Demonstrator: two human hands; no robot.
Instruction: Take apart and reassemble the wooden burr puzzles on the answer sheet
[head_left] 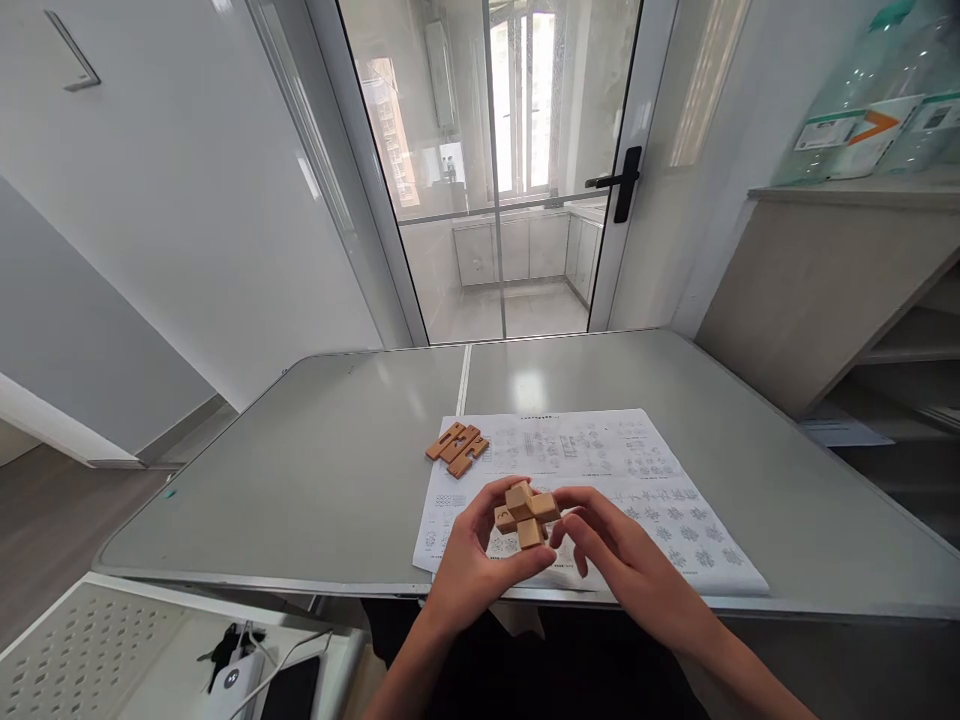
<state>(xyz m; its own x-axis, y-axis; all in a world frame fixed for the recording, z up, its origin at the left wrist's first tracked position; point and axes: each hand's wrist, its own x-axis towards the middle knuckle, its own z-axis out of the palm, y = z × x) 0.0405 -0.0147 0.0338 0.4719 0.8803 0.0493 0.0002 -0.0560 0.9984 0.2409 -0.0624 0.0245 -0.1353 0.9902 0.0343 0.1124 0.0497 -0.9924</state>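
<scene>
A light wooden interlocking burr puzzle [528, 516], made of crossed square bars, sits above the printed sheet near the table's front edge. My left hand [484, 560] is closed around it, with the thumb along the near side and the fingers behind. My right hand [619, 545] is at the puzzle's right end, its bent fingers apart. One fingertip there seems to touch a bar, though the contact is partly hidden. Beyond my left hand, several flat brown wooden pieces with notches [457, 447] lie together on the sheet's left edge.
A large paper sheet with printed diagrams [694, 520] lies on the grey table [315, 470]. At lower left, a white perforated surface [112, 640] bears a white device with a cable [234, 680], keys [223, 648] and a black phone-like object [292, 688]. Plastic bottles [847, 110] stand on a right-hand shelf.
</scene>
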